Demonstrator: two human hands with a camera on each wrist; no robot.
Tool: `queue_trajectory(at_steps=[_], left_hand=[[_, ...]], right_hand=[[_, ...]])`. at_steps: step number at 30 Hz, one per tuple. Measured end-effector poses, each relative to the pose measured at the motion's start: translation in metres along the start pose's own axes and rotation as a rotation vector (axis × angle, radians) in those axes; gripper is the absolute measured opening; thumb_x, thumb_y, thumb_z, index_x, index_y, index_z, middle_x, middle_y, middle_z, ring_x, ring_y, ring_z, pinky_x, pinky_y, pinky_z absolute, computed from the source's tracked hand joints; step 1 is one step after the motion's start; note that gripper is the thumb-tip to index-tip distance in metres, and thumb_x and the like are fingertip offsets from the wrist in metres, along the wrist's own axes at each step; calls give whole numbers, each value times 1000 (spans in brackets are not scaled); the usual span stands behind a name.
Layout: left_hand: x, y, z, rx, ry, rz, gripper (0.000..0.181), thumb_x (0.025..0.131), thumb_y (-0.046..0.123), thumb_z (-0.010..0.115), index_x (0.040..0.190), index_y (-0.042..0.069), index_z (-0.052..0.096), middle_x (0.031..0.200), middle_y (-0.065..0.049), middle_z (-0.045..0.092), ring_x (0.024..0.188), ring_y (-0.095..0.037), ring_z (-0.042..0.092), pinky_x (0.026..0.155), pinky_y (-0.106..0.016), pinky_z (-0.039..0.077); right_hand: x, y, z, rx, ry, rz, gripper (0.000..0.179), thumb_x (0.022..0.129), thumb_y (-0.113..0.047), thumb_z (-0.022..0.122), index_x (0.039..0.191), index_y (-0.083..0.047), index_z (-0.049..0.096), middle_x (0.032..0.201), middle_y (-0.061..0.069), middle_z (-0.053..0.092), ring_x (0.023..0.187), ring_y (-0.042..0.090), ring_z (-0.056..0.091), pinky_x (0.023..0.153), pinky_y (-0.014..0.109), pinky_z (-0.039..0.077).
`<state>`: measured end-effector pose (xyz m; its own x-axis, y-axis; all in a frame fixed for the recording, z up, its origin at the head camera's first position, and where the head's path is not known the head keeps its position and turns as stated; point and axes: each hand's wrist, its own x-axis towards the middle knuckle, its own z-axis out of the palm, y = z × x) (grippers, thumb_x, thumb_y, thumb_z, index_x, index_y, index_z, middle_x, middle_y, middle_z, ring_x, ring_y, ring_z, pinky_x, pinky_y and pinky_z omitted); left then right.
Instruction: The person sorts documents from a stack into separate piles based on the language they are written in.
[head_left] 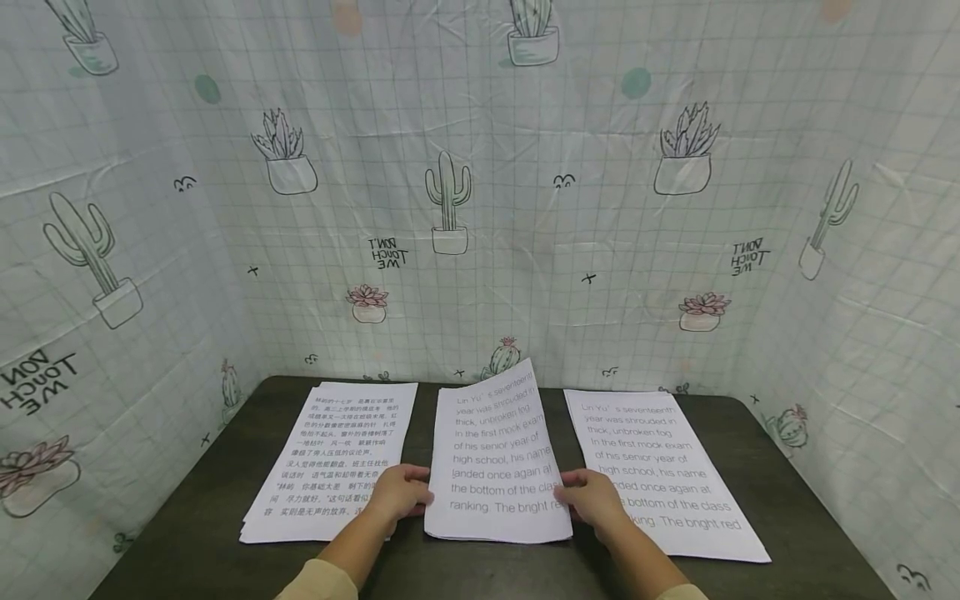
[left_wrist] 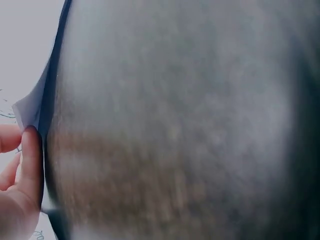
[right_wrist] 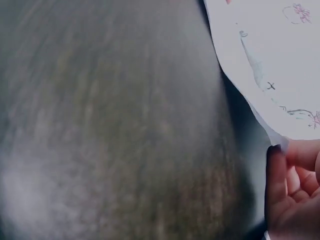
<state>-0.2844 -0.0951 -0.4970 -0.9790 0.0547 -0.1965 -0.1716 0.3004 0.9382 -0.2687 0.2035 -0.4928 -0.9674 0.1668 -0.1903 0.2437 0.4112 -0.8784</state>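
Note:
A stack of printed English sheets (head_left: 495, 467) is in the middle of the dark table, its far right corner curling up. My left hand (head_left: 400, 493) grips the left edge of these sheets, and my right hand (head_left: 594, 500) pinches the right edge. In the left wrist view a paper corner (left_wrist: 30, 107) sits between finger and thumb. Thumb and forefinger meet on the sheet's edge (right_wrist: 272, 135) in the right wrist view.
A stack of sheets with Chinese text (head_left: 330, 458) lies at the left. Another English stack (head_left: 660, 475) lies at the right, partly behind my right hand. Cactus-print cloth (head_left: 495, 208) walls in the dark table (head_left: 202, 492) behind and on both sides.

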Motion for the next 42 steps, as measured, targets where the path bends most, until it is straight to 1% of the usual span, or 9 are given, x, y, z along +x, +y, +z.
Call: queue_trajectory(at_steps=[4, 8, 14, 23, 28, 33, 36, 39, 42], left_hand=[[0, 0, 0, 7, 11, 3, 49, 79, -1, 67, 125, -13, 57, 100, -19, 69, 82, -18, 68, 75, -38, 60], [1, -1, 2, 23, 40, 7, 49, 79, 1, 69, 124, -14, 57, 95, -16, 70, 78, -16, 67, 72, -35, 60], [1, -3, 4, 40, 99, 5, 45, 79, 0, 69, 122, -11, 60, 89, -13, 69, 73, -16, 64, 66, -31, 57], [1, -2, 4, 9, 116, -35, 38, 83, 1, 68, 119, -10, 63, 105, -20, 67, 77, -16, 68, 68, -32, 60], [2, -1, 3, -4, 132, -44, 35, 84, 2, 68, 116, -9, 65, 104, -19, 68, 76, -15, 69, 68, -31, 60], [2, 3, -1, -34, 144, -9, 32, 84, 4, 67, 114, -9, 67, 99, -17, 71, 74, -13, 68, 67, -31, 60], [1, 6, -3, -24, 159, 26, 31, 84, 5, 67, 113, -7, 68, 98, -16, 72, 73, -13, 68, 65, -31, 60], [1, 8, -4, -3, 182, 54, 32, 85, 8, 66, 114, -5, 69, 99, -15, 73, 74, -14, 67, 64, -29, 58], [2, 9, -4, 7, 209, 86, 33, 85, 7, 65, 116, -4, 68, 103, -18, 74, 80, -18, 70, 65, -29, 58]], right_hand=[[2, 1, 0, 109, -17, -2, 29, 87, -6, 67, 112, 9, 64, 92, 11, 70, 77, 16, 65, 70, 36, 58], [3, 1, 1, 159, -36, 10, 29, 88, -8, 67, 112, 8, 64, 92, 9, 70, 78, 15, 65, 72, 36, 57], [2, 1, 1, 141, -32, 34, 29, 89, -10, 68, 111, 8, 64, 93, 10, 69, 78, 15, 65, 72, 36, 58], [0, 0, 1, 143, -17, 44, 27, 89, -11, 66, 109, 7, 65, 94, 11, 68, 80, 16, 65, 72, 35, 57], [0, -1, 1, 159, -17, 39, 27, 90, -13, 66, 109, 6, 64, 93, 10, 68, 80, 16, 64, 70, 34, 56], [2, -4, 2, 189, -30, 12, 30, 92, -14, 63, 113, 7, 60, 97, 11, 67, 81, 16, 65, 70, 34, 57], [3, -6, 3, 210, -38, -12, 32, 93, -14, 62, 116, 7, 58, 99, 12, 65, 82, 16, 65, 70, 34, 57], [2, -8, 3, 256, -51, -44, 34, 93, -10, 59, 122, 7, 55, 100, 12, 68, 83, 18, 67, 70, 35, 58], [1, -10, 3, 301, -70, -75, 40, 93, -4, 56, 130, 7, 50, 99, 13, 70, 83, 19, 68, 69, 34, 57]])
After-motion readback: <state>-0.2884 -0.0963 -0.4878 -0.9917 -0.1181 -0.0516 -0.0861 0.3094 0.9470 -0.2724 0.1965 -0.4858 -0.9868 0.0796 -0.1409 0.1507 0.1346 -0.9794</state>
